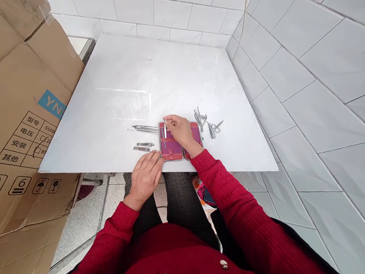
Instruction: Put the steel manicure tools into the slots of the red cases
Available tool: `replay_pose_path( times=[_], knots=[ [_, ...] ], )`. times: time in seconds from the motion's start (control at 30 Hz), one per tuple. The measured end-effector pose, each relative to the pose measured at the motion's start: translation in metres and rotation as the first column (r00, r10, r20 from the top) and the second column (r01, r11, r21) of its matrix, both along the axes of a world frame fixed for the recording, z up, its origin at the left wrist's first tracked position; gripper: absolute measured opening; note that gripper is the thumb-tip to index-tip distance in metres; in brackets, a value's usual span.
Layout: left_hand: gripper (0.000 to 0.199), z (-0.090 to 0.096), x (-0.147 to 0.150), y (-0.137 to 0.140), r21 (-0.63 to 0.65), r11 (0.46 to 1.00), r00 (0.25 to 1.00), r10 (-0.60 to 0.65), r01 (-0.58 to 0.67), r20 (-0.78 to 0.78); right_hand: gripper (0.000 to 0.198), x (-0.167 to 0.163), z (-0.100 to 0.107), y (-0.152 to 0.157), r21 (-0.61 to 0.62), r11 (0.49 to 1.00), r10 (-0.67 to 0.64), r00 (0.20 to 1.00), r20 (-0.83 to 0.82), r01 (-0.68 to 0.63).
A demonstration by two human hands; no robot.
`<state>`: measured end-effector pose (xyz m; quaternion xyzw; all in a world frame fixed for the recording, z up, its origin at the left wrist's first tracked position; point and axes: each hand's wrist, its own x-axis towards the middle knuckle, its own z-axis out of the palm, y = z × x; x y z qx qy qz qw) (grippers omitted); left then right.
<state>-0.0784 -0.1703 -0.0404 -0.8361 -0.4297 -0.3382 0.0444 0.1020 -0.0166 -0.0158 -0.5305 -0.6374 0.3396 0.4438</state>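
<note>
A manicure case (173,155) lies spread open near the table's front edge, its lining purple and red with a row of small loops. My right hand (181,130) reaches over it, thumb and fingers pinched on a slim silver manicure tool (165,132) above the left half. The tool's exact kind is too small to tell. My left hand (145,172) lies with its fingers stretched out on the table edge, fingertips at the case's lower left corner. Two nail clippers (143,147) lie left of the case, below some long thin metal tools (145,128).
Small scissors (217,126) lie right of the case among other metal tools (200,118). The white table (164,70) meets tiled walls (304,66) behind and on the right. A large cardboard box (16,104) stands along the left.
</note>
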Motion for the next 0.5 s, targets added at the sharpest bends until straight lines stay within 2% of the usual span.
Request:
replay_pose_path(
  times=[0.27, 0.5],
  knots=[
    [0.031, -0.0011, -0.0004, 0.0011, 0.028, 1.0, 1.0, 0.01, -0.009, -0.021, 0.029, 0.0033, -0.004, -0.0032, 0.2, 0.98, -0.035, 0.989, 0.147, 0.005],
    [0.035, -0.0037, -0.0017, 0.0027, -0.003, 1.0, 1.0, 0.017, -0.017, -0.025, 0.034, -0.0008, -0.0036, -0.0046, 0.221, 0.975, -0.035, 0.971, 0.238, -0.019]
  ],
)
